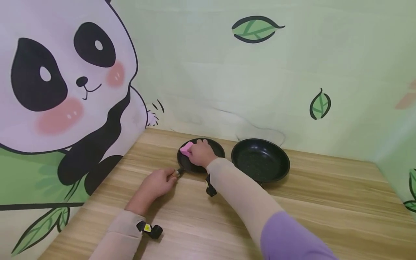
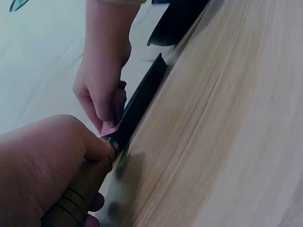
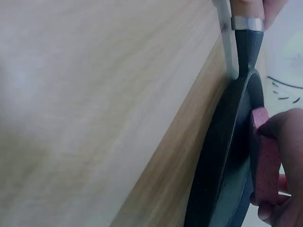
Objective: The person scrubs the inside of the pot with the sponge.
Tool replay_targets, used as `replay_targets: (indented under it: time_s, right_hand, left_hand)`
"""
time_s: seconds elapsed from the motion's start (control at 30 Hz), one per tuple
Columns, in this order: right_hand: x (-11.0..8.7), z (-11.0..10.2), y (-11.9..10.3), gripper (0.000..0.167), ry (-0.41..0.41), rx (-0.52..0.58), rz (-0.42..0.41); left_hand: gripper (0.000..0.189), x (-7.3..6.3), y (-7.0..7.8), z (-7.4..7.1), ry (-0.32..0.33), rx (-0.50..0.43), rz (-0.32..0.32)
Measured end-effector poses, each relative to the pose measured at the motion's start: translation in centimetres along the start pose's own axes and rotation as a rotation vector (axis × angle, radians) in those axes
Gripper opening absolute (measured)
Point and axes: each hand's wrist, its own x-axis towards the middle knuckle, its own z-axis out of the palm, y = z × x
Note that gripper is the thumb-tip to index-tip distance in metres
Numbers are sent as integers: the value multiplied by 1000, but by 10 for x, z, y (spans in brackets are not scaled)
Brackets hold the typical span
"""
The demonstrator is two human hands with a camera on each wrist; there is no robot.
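Note:
A small black frying pan [image 1: 212, 145] stands on the wooden table, its handle [image 2: 75, 198] pointing toward the near left. My left hand [image 1: 159, 182] grips that wooden handle, thumb near the metal collar. Over the pan, my right hand [image 1: 202, 153] holds a pink sponge [image 1: 186, 148] against the left part of its inside. The right wrist view shows the sponge [image 3: 266, 165] between thumb and fingers, its dark face turned toward the pan's inner surface.
A larger black pan [image 1: 260, 160] stands just right of the small one. Behind both rises a pale green wall [image 1: 201, 72] with leaf drawings, and a panda picture [image 1: 91, 72] covers the left side. The wooden table [image 1: 325, 195] extends to the right.

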Motion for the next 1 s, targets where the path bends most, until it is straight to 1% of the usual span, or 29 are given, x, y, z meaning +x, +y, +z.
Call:
replay_targets:
  time_s: [0.1, 0.2, 0.27, 0.4, 0.47, 0.53, 0.7, 0.8, 0.9, 1.0]
  right_hand:
    - [0, 2, 4, 30, 48, -11, 83]
    - [-1, 2, 6, 30, 55, -33, 134]
    - [-1, 1, 6, 28, 50, -34, 143]
    - [-1, -1, 4, 27, 36, -20, 131]
    - [-1, -2, 4, 27, 22, -24, 98]
    - [-2, -3, 4, 26, 4, -30, 39]
    - [-5, -9, 9, 29, -40, -33, -181]
    - [-7, -14, 14, 32, -86, -27, -281]
    - [-9, -16, 20, 34, -121, -22, -330]
    - [-10, -15, 25, 33, -128, -13, -323]
  left_hand:
    - [10, 0, 2, 4, -10, -25, 0]
    - [10, -1, 4, 5, -19, -23, -11]
    - [11, -1, 5, 5, -18, -11, -19]
    - [13, -1, 7, 1, -11, 8, -29]
    - [12, -1, 7, -1, -11, 11, -34]
    - [13, -2, 8, -3, -14, 8, -35]
    - [15, -1, 8, -4, -16, 16, -43]
    - [13, -1, 6, -3, -18, 22, -46]
    - [11, -1, 5, -3, -17, 16, -40]
    - [11, 0, 6, -1, -17, 7, -29]
